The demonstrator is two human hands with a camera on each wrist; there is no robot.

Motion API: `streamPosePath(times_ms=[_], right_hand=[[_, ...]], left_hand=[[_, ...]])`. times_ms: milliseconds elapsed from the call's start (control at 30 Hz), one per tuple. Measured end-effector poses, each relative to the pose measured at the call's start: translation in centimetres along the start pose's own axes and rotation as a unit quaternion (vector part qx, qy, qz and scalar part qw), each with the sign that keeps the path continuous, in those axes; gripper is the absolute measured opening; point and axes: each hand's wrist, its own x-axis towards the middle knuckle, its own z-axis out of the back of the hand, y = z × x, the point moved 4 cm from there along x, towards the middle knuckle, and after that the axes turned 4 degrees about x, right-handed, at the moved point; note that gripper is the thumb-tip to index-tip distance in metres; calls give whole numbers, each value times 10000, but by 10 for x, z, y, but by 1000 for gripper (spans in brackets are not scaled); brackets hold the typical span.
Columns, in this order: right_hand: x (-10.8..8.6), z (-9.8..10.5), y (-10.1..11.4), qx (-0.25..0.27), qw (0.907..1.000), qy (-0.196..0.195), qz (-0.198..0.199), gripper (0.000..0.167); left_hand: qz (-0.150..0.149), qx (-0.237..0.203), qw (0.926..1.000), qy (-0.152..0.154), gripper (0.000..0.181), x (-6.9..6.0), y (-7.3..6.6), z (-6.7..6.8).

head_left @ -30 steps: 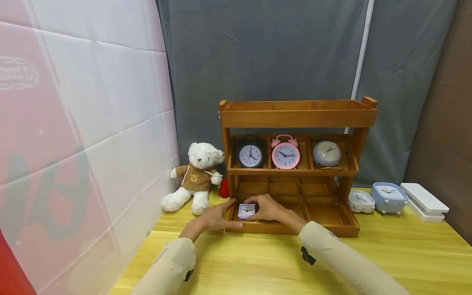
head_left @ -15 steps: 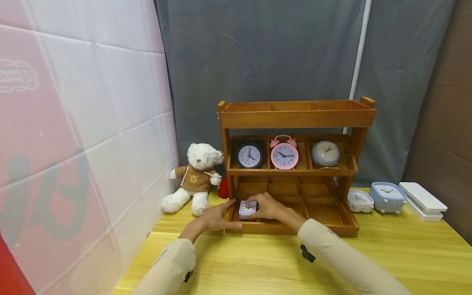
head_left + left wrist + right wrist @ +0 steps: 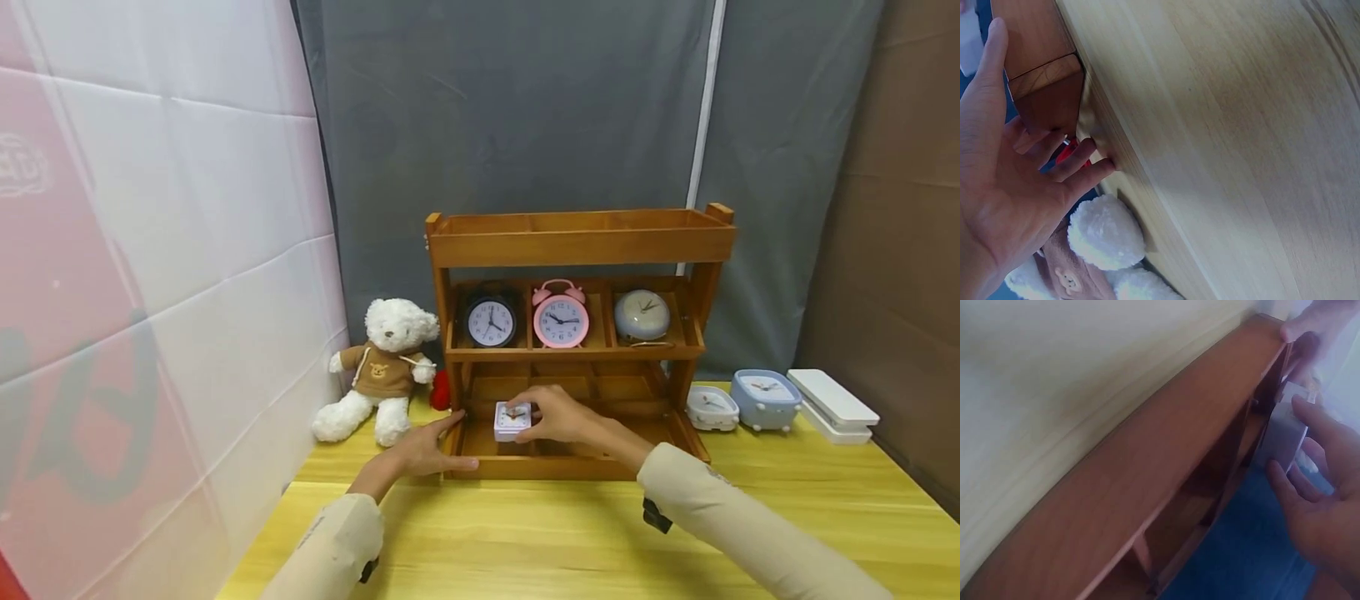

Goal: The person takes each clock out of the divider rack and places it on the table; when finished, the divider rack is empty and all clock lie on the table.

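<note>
My right hand [image 3: 558, 414] pinches a small white and lilac square alarm clock [image 3: 513, 422] between thumb and fingers, just above the lower left compartment of the wooden shelf [image 3: 581, 246]. In the right wrist view, the clock [image 3: 1282, 428] shows its pale side, with the fingers on either side of it. At the shelf's lower left corner is my left hand [image 3: 420, 450], thumb stretched along the front edge and the other fingers spread by the side. The left wrist view shows this hand [image 3: 1013, 187] against the corner, its palm holding nothing.
On the middle tier stand a black clock [image 3: 491, 323], a pink twin-bell clock [image 3: 561, 322] and a round grey clock [image 3: 642, 317]. A white teddy bear [image 3: 386, 367] sits left. Right of the shelf lie a white clock [image 3: 712, 408], a blue clock [image 3: 765, 400] and white boxes [image 3: 834, 404].
The small alarm clock has risen and moved right relative to the shelf in my right hand. The left hand stays at the shelf corner. The head view has shifted slightly.
</note>
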Motion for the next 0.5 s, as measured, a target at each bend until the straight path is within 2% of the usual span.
streamPosePath(times_ms=[300,500], right_hand=[[-41,28,-5,252,9996,12,-147,49],[-73,56,-16,-63,9998,-119,-150,48]], left_hand=[[-23,-162,9999,31,104,-1,0,-1],[-80,-163,9998,-14,104,0,0,1]])
